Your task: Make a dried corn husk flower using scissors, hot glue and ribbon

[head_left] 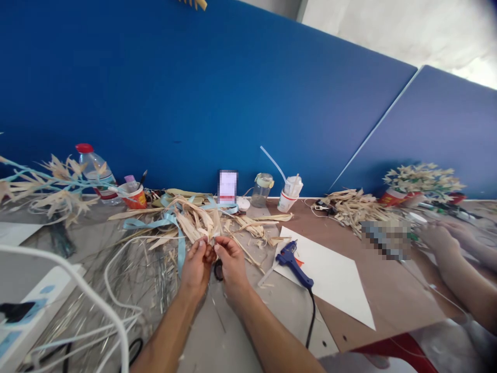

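Note:
My left hand [198,267] and my right hand [231,264] meet fingertip to fingertip above the grey table. Both are closed in a pinch on a small pale piece of dried husk [212,240], mostly hidden by the fingers. A thin wire [219,311] shows below the hands; I cannot tell whether it joins the held piece. Just behind the fingers lies a heap of dried husks [194,215], with light blue ribbon [149,223] to its left. Dark scissor-like loops [218,270] show between my wrists.
A blue glue gun [293,261] rests on white board [334,280] at right. Behind stand a phone [228,186], a jar [261,190] and a paper cup [287,201]. Cables and a power strip [39,305] lie left, near loose wires [155,280]. Another person's arms [446,248] reach in at right.

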Action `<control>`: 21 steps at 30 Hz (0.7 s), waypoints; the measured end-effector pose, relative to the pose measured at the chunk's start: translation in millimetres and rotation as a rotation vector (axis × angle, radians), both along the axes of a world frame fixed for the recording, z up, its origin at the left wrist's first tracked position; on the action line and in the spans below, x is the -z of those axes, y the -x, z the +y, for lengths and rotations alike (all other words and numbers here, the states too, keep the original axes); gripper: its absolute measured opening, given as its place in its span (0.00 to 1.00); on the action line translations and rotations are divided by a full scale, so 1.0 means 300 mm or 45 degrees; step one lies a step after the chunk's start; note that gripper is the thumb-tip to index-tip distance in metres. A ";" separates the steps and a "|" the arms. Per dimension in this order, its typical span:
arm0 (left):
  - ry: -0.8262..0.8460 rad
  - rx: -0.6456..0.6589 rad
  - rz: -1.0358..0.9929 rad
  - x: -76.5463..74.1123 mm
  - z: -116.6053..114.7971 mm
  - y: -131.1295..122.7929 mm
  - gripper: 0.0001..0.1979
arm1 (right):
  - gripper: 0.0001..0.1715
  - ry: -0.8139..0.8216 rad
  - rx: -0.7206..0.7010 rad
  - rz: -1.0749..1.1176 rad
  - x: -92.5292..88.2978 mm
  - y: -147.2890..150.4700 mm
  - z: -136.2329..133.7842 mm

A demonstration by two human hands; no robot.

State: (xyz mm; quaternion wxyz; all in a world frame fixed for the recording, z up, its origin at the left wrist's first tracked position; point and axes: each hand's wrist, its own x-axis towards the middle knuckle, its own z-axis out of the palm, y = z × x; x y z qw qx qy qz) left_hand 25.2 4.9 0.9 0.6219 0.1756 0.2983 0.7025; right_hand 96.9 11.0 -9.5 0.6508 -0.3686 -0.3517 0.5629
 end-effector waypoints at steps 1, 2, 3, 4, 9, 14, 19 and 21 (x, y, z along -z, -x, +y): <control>-0.003 0.023 -0.014 -0.001 0.001 0.005 0.11 | 0.09 0.003 0.013 -0.029 -0.001 -0.006 0.003; -0.005 0.044 -0.034 -0.002 0.002 0.012 0.11 | 0.09 0.003 0.046 -0.071 -0.003 -0.015 0.007; -0.003 0.063 -0.057 -0.004 0.003 0.021 0.11 | 0.09 -0.002 0.102 -0.127 -0.004 -0.028 0.013; 0.000 0.072 -0.084 -0.006 0.005 0.032 0.10 | 0.09 -0.008 0.178 -0.193 -0.005 -0.045 0.021; 0.030 0.079 -0.157 -0.019 0.016 0.088 0.08 | 0.12 -0.042 0.537 -0.515 -0.021 -0.163 0.067; 0.039 0.075 -0.146 -0.034 0.016 0.101 0.09 | 0.14 -0.076 0.631 -0.712 -0.027 -0.240 0.089; 0.019 0.071 -0.061 -0.042 0.009 0.091 0.11 | 0.11 -0.039 0.577 -1.131 -0.001 -0.265 0.108; 0.026 0.095 -0.002 -0.042 0.005 0.084 0.12 | 0.12 0.009 0.565 -1.308 0.009 -0.270 0.113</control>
